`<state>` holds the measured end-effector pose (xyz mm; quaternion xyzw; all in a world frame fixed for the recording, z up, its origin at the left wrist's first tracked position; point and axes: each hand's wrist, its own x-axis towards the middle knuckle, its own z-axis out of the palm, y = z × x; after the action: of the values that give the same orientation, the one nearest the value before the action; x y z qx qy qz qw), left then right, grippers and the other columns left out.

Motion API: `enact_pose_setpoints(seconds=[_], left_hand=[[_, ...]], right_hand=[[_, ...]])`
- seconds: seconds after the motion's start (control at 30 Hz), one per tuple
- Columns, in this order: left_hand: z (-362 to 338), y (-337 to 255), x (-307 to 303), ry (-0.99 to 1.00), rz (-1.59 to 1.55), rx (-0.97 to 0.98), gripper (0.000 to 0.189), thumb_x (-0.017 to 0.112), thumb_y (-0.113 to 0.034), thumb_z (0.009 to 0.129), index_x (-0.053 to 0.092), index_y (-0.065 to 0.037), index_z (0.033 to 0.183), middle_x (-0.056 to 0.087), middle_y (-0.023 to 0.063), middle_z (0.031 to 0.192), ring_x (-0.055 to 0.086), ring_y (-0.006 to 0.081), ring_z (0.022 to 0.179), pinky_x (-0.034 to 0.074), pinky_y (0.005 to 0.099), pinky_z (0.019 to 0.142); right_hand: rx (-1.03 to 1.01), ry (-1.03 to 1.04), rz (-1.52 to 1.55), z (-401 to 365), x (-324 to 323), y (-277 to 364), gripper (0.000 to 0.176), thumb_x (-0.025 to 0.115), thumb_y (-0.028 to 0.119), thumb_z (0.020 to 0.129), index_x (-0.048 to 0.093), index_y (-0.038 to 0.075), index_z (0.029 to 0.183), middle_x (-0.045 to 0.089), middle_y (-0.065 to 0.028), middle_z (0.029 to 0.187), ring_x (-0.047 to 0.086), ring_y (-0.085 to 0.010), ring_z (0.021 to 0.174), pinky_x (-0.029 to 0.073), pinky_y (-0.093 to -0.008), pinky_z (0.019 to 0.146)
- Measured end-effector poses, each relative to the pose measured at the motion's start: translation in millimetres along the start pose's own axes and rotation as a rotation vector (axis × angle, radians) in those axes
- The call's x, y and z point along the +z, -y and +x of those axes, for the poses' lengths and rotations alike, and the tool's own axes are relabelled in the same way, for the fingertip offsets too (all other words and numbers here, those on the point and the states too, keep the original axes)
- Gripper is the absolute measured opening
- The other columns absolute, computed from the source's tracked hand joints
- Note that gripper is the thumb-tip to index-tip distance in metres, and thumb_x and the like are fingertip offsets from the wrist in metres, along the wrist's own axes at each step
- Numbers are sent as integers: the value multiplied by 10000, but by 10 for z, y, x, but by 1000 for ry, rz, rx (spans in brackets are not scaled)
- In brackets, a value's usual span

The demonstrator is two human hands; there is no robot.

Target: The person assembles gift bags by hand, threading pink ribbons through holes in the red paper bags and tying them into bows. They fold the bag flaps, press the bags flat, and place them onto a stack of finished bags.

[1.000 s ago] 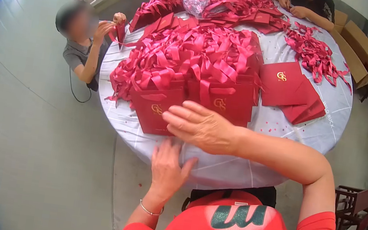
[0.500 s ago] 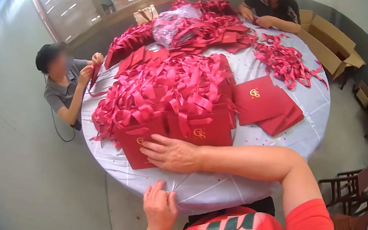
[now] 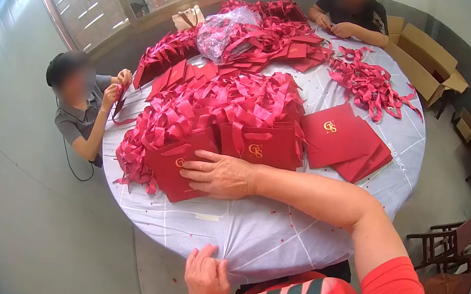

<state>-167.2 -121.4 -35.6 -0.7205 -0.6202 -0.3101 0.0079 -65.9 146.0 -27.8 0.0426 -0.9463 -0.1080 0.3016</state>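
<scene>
My right hand (image 3: 220, 175) lies with fingers stretched flat against the front of a red gift bag (image 3: 174, 177) with a gold emblem. Beside it stands another red gift bag (image 3: 260, 144), at the front of a dense block of bags topped with pink-red ribbon handles (image 3: 224, 100). At the table's near edge, my left hand (image 3: 206, 278) has its fingers bent around the pale grey tablecloth (image 3: 265, 235), where creases run together toward the thumb. Part of that grip is hidden.
Flat red bags (image 3: 347, 142) lie to the right, near a ribbon heap (image 3: 371, 82). More bags and clear plastic wrap (image 3: 224, 34) sit behind. One person (image 3: 82, 104) works at the left, another (image 3: 350, 13) at the back. An open carton (image 3: 423, 56) stands back right.
The front bags and my right hand have shifted away from the table's near edge, baring more cloth and a pale strip on it. My left hand stays at the edge, slightly lower in view.
</scene>
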Motion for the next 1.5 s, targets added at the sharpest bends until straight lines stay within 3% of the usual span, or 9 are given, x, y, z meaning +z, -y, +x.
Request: enact_pose_setpoints(seconds=[0.37, 0.5, 0.7, 0.83, 0.97, 1.1, 1.23, 1.47, 1.5], left_hand=[[253, -60, -217, 90, -39, 48, 74, 687, -70, 841, 636, -35, 882, 679, 171, 1036, 650, 327, 995, 479, 465, 922], [474, 130, -246, -146, 81, -59, 163, 687, -71, 816, 605, 7, 934, 660, 221, 1099, 623, 402, 1055, 460, 476, 942], [770, 162, -308, -132, 98, 19, 202, 685, -93, 840, 615, 12, 998, 652, 229, 1111, 601, 419, 1066, 430, 516, 993], [859, 0, -264, -110, 46, 49, 178, 697, -66, 824, 622, 5, 969, 670, 202, 1069, 626, 399, 1019, 462, 497, 963], [1097, -199, -141, 29, -35, 249, 170, 717, -72, 805, 623, 6, 923, 683, 179, 984, 648, 375, 917, 496, 470, 896], [1407, -597, -1, 207, -194, 513, 169, 745, -80, 764, 610, -19, 847, 656, 142, 857, 640, 334, 807, 510, 428, 810], [1672, -936, 337, 399, -274, 629, 181, 745, -127, 764, 618, -18, 832, 661, 144, 841, 644, 350, 782, 516, 428, 739], [1845, -1196, 939, 424, -253, 639, 206, 730, -150, 777, 611, -2, 856, 651, 162, 882, 645, 374, 819, 516, 455, 738], [1851, -1209, 955, 395, -253, 637, 215, 733, -144, 776, 616, 2, 881, 663, 171, 937, 649, 378, 850, 520, 453, 759]], right_hand=[[-9, -131, -125, 39, -14, 363, 302, 564, 233, 805, 699, 37, 991, 561, -170, 1318, 474, -304, 1303, 278, -482, 1158], [6, -95, -12, 56, -147, 486, 332, 562, 215, 789, 671, -9, 1009, 543, -202, 1329, 486, -324, 1298, 315, -479, 1149], [-64, -94, -67, -94, -526, 624, 343, 572, 216, 790, 684, -19, 1014, 585, -194, 1269, 510, -305, 1258, 315, -462, 1149], [3, -95, 16, -471, -1044, 749, 226, 620, 155, 775, 670, -38, 882, 621, -201, 1156, 582, -334, 1118, 432, -475, 1045], [331, -157, -140, -1247, -1722, 731, 145, 679, 100, 758, 650, 42, 887, 652, -124, 1080, 630, -299, 997, 525, -448, 854], [1088, -123, -431, -1779, -2002, 477, 433, 777, 243, 754, 621, 8, 1082, 641, -181, 1101, 612, -350, 1034, 481, -423, 913], [1471, 3, -194, -2099, -2018, 207, 679, 827, 368, 701, 566, -23, 1191, 622, -211, 1113, 586, -373, 1049, 477, -428, 914], [1541, -201, -58, -2075, -1952, 252, 628, 826, 237, 736, 547, -42, 1225, 647, -155, 1090, 626, -238, 1022, 503, -338, 886], [1534, -448, 194, -2123, -1949, 247, 565, 809, 184, 757, 553, -50, 1203, 665, -144, 1070, 645, -214, 980, 518, -327, 857]])
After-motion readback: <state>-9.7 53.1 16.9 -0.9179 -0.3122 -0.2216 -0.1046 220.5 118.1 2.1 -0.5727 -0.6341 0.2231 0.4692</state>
